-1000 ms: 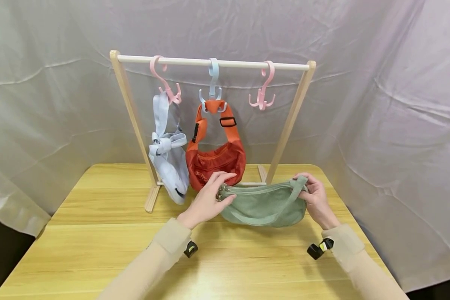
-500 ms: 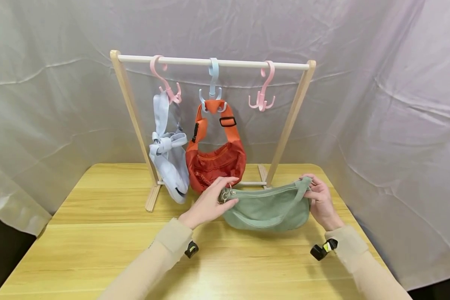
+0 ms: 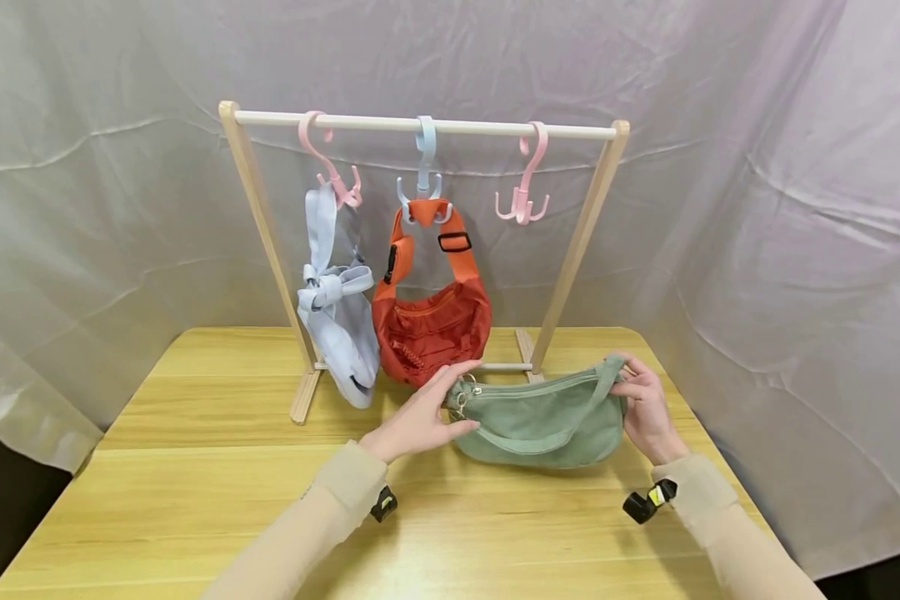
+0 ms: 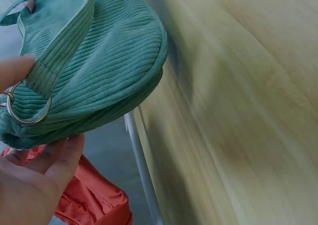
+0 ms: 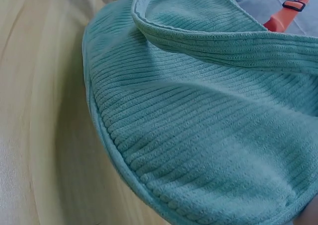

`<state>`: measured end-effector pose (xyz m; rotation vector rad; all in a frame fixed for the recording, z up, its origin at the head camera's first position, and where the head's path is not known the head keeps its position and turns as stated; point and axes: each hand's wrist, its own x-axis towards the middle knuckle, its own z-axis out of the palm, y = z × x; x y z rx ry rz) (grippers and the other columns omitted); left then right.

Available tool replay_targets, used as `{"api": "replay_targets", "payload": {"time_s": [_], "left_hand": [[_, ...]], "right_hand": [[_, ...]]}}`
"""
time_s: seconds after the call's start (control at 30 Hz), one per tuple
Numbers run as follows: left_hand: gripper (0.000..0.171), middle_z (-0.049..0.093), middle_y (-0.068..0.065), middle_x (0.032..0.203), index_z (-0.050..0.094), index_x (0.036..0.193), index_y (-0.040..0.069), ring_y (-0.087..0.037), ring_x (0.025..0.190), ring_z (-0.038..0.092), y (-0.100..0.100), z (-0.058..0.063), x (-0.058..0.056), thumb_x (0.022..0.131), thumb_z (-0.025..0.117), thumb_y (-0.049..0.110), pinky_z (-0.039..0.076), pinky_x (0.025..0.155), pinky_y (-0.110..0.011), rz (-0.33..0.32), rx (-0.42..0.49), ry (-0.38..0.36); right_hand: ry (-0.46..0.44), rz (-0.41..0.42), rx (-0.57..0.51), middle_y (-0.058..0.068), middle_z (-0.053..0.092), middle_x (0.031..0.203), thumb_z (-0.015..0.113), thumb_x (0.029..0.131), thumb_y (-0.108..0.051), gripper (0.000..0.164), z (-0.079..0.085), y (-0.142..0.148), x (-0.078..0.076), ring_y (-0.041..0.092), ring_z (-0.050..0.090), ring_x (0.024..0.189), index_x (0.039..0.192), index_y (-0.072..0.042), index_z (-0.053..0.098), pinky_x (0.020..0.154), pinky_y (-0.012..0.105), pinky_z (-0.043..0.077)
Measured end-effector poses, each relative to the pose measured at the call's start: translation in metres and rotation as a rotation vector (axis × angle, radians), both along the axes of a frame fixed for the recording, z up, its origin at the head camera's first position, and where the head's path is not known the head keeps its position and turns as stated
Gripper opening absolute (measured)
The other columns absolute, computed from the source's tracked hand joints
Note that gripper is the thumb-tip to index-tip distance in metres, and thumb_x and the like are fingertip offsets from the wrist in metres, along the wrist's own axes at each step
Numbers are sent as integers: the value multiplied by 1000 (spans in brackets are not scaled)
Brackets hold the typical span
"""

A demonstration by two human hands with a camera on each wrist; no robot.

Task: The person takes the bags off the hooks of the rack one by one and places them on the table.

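A green corduroy shoulder bag (image 3: 532, 417) is held level just in front of the rack, its zipper side up and its strap (image 3: 547, 444) drooping across the front. At its left end my left hand (image 3: 423, 421) pinches it. The left wrist view has the thumb by the strap's metal ring (image 4: 29, 121), the other fingers behind the bag. My right hand (image 3: 648, 412) pinches the upper right corner, where the strap joins. Ribbed fabric (image 5: 198, 145) fills most of the right wrist view, hiding nearly all of that hand.
Behind stands a wooden rack (image 3: 581, 242) with three hooks on its bar. A light blue bag (image 3: 337, 333) hangs from the left pink hook, a red bag (image 3: 435, 329) from the blue one. The right pink hook (image 3: 522, 200) carries nothing. Grey curtains surround the wooden table (image 3: 195, 500).
Both hands and the green bag have shifted slightly right and toward me. More of the metal rings shows beside my left hand. The rack and hanging bags stay in place.
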<state>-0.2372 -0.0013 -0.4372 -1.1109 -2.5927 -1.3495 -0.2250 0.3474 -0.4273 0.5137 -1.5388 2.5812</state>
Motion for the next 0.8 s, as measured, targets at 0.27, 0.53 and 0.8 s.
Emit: {"api": "replay_targets", "payload": {"time_s": [0.27,0.53,0.8], "left_hand": [[72,52,-4,139,36,153,33,-14,118,53,9,-2,0,92,74,20,49,102,-38,20,-6,0],[68,55,-9,137,39,153,23,-20,122,52,23,-5,3,94,72,18,45,104,-42,10,-29,-60],[62,54,-15,141,42,150,15,-28,129,54,37,-9,6,95,70,17,45,110,-47,35,-103,-88]], "right_hand": [[-83,-109,73,-1,77,103,37,89,24,49,-3,4,0,11,74,96,106,-11,66,83,22,59],[-96,-401,511,-20,66,97,52,83,22,43,-6,4,-1,-5,64,92,112,-8,63,79,11,50],[48,-537,956,14,64,115,54,84,15,47,-13,10,-1,-11,54,89,130,7,53,78,10,45]]}}
